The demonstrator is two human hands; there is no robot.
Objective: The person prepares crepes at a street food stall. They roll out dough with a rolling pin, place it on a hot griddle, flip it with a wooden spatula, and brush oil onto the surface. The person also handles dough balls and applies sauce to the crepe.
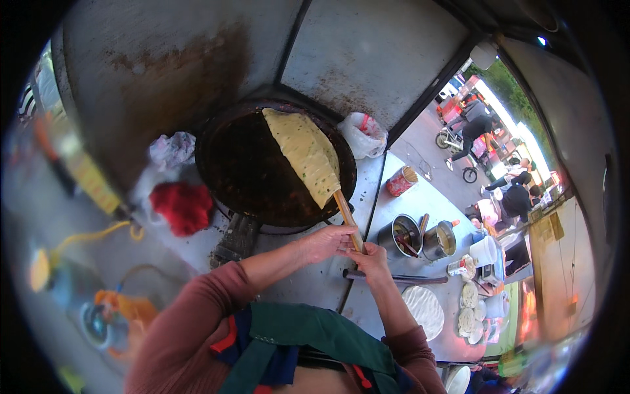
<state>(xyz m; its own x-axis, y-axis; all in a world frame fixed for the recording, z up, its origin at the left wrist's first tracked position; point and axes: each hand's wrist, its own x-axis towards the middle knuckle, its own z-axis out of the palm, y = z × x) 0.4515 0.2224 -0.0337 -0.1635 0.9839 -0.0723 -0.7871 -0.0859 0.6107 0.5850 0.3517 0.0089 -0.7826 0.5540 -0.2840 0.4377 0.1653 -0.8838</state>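
My left hand [330, 241] and my right hand [370, 258] are both closed around the near end of a wooden stick [347, 213]. The stick points away from me to a pale flatbread [304, 152] flecked with green, which lies along the right half of a round black griddle pan [236, 162]. The flatbread has one straight edge and one curved edge, and seems doubled over the stick. Its underside and the stick's far end are hidden. The left part of the pan is dark and looks oily.
Right of the pan stand a plastic bag [363, 135], a red can of sticks [402, 181] and two metal pots [399, 235] [439, 240]. A dark rod [393, 277] lies near a round of dough [424, 312]. A red cloth [181, 208] sits left. Metal walls [364, 54] enclose the pan.
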